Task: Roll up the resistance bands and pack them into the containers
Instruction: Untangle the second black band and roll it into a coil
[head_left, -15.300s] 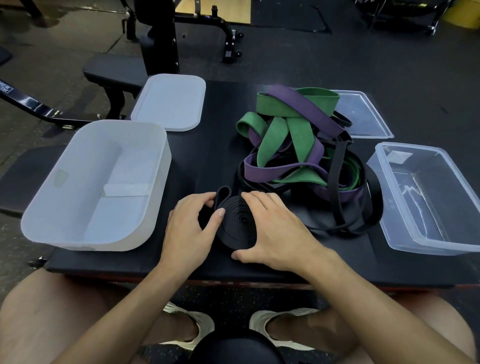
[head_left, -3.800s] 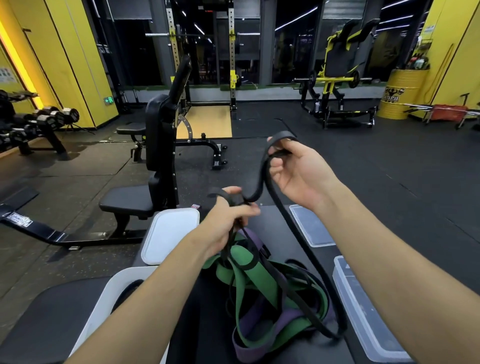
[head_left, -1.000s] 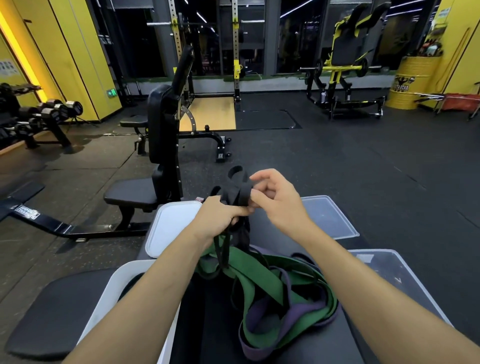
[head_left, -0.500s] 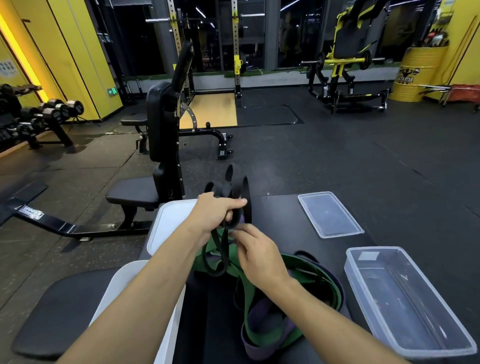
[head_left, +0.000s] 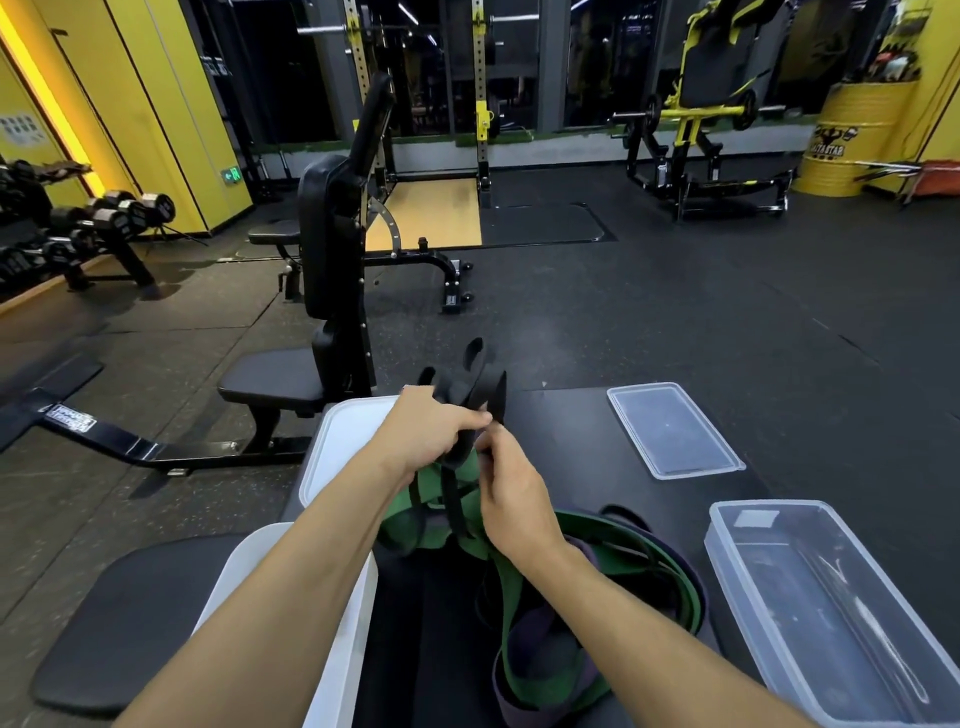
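Left hand (head_left: 431, 434) is gripping the black band (head_left: 480, 389). The fist is curling round a bunch of folded loops, and the loop ends are sticking up above my knuckles. Right hand (head_left: 511, 491) is sitting just below the left and touching it, with the back of the hand facing the camera. It's pinching the same black band where the strands are hanging down. I can't tell the exact finger placement because the hand is hiding it.

I'm holding the bundle up off the table (head_left: 566, 431), over the far end of the pile, and the loose black strands are trailing down into it.

The green band (head_left: 660, 553) and purple band (head_left: 524, 644) are lying tangled together on the table. The green one is running under my hands and looping out to the right. The purple one is showing at the near end, partly under the green.

The pile is sitting between the two containers:
- The white container (head_left: 249, 564) is at near left. My left forearm is crossing over it and hiding the inside.
- The clear container (head_left: 831, 613) is at near right, with its top open and its lid off.

The white lid (head_left: 337, 441) is lying flat at the far left of the table, partly behind my left hand. The clear lid (head_left: 672, 431) is lying flat at the far right, well apart from its container.

A bench (head_left: 275, 379) is standing just past the table on the left, backrest upright. A dumbbell rack (head_left: 114, 218) is sitting at far left and a yellow drum (head_left: 852, 140) at far right.
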